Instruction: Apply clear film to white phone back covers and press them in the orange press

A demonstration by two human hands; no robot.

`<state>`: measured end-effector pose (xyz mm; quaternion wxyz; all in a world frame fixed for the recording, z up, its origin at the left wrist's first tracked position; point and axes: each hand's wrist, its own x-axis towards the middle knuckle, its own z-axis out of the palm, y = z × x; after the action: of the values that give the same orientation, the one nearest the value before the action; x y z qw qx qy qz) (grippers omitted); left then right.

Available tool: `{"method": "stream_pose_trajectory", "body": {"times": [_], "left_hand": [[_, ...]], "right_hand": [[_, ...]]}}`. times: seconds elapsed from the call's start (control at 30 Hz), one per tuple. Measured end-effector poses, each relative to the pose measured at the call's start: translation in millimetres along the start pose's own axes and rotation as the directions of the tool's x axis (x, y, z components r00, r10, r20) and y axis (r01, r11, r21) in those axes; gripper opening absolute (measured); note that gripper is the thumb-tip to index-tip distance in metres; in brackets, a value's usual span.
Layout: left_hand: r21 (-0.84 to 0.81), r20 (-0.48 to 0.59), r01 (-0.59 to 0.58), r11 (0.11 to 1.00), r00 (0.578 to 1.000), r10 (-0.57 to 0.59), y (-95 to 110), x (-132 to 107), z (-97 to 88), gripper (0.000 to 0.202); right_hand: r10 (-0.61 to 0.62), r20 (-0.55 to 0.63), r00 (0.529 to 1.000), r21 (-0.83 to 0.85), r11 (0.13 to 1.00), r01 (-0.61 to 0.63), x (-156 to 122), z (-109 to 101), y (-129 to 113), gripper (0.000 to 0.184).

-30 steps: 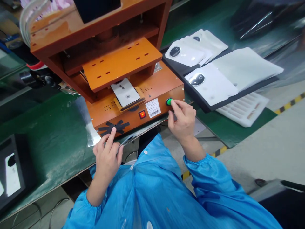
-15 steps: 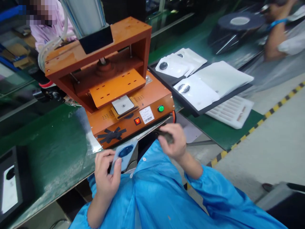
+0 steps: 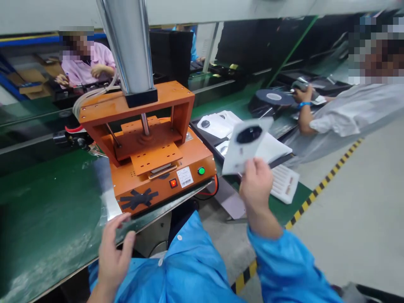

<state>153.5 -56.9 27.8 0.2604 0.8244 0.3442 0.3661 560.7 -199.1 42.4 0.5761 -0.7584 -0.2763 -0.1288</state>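
Observation:
My right hand (image 3: pixel 257 185) pinches a pale phone back cover (image 3: pixel 241 149) by its lower edge. The cover has a large dark round camera area near the top, and it is held up in front of the stacks on the right. My left hand (image 3: pixel 113 254) is empty, thumb and fingers apart, by the front edge of the green bench (image 3: pixel 75 189). Ahead stands an orange pneumatic press (image 3: pixel 195 158). Its orange plate (image 3: pixel 156 159) is low over a thin piece in the fixture, most of which is hidden.
A black tray (image 3: pixel 282 160) with stacked white covers (image 3: pixel 214 126) lies right of the press. Below it is a white slatted rack (image 3: pixel 285 185). Co-workers sit across the bench and at the right. A black roll (image 3: pixel 268 101) stands behind. Yellow-black tape (image 3: pixel 315 189) marks the floor.
The cover has left my left hand; my right hand now holds a cover, raised toward the tray. The dark thing in my right hand is out of sight. The press plate has come down.

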Motion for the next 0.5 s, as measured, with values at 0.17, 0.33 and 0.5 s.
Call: {"method": "stream_pose_trajectory", "body": {"times": [0.17, 0.33, 0.5], "left_hand": [[0.3, -0.235, 0.109, 0.948, 0.971, -0.038, -58, 0, -33.4, 0.05], [0.304, -0.207, 0.123, 0.945, 0.976, -0.06, -75, -6, -27.1, 0.025], [0.377, -0.186, 0.09, 0.922, 0.982, -0.02, -72, -12, -19.3, 0.014]], "right_hand": [[0.219, 0.1, 0.971, -0.48, 0.865, -0.145, 170, 62, 46, 0.033], [0.339, 0.24, 0.91, -0.609, 0.782, -0.131, 197, 123, 68, 0.039], [0.354, 0.291, 0.889, -0.74, 0.672, -0.026, 180, 140, 76, 0.04]]}}
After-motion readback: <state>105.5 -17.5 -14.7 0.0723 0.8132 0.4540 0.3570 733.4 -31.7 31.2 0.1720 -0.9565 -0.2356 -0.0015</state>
